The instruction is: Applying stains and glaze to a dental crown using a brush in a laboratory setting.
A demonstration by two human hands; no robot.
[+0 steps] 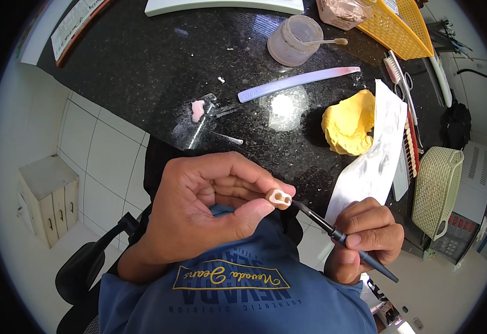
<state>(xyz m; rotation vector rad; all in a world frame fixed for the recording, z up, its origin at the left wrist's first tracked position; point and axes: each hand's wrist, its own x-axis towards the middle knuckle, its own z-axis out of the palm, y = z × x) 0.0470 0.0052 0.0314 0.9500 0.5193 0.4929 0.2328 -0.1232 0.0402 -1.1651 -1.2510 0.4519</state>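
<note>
My left hand pinches a small tan and white tooth-like piece with two holes in its upper face, between thumb and fingers. My right hand grips a fine brush with a dark handle and metal ferrule; its tip is at the right side of the piece, and I cannot tell whether it touches. Above my right hand lie a white paper strip and a yellow cast-like lump.
The dark speckled counter holds a pink blob, lilac curved strip, translucent jar with a small stick, yellow basket, toothbrush and several other tools. At right stands a pale green basket; below left, a small cabinet.
</note>
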